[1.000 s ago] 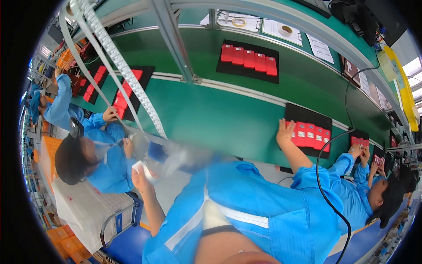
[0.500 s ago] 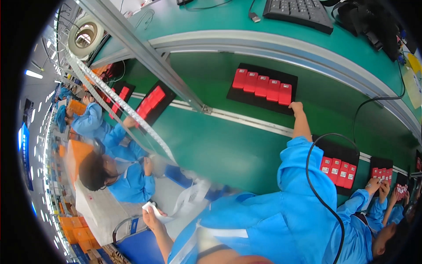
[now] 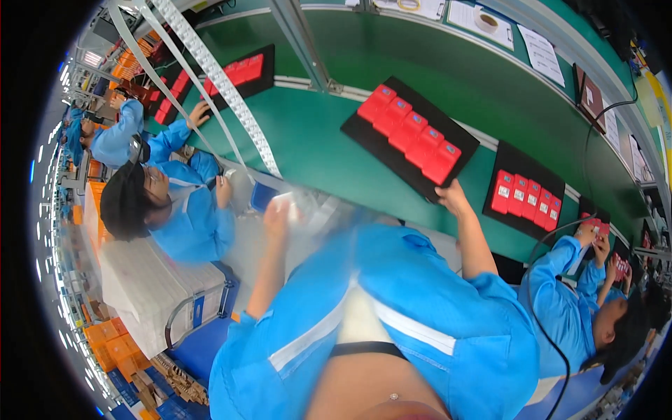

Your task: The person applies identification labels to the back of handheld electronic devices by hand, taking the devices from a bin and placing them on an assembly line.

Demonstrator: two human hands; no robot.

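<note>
My right hand (image 3: 455, 199) is closed on the near right corner of a flat black tray (image 3: 458, 148). Several red boxes (image 3: 409, 133) lie in a slanting row on this tray, each with a small label at its far end. The tray sits askew on the green table, partly over the pale rail. My left hand (image 3: 276, 218) is raised left of my body, blurred by motion, its fingers closed on a white strip (image 3: 285, 204). How that strip is gripped is smeared.
Right of my tray is another black tray (image 3: 498, 203) with red boxes bearing white labels. A co-worker (image 3: 185, 210) sits at the left; another (image 3: 560, 280) works at the right. Long patterned strips (image 3: 224, 87) hang at upper left. A black cable (image 3: 535, 308) curves down at the right.
My right hand has pulled the black tray nearer and turned it askew. My left hand has risen with the white strip. The view has shifted, showing papers on the shelf.
</note>
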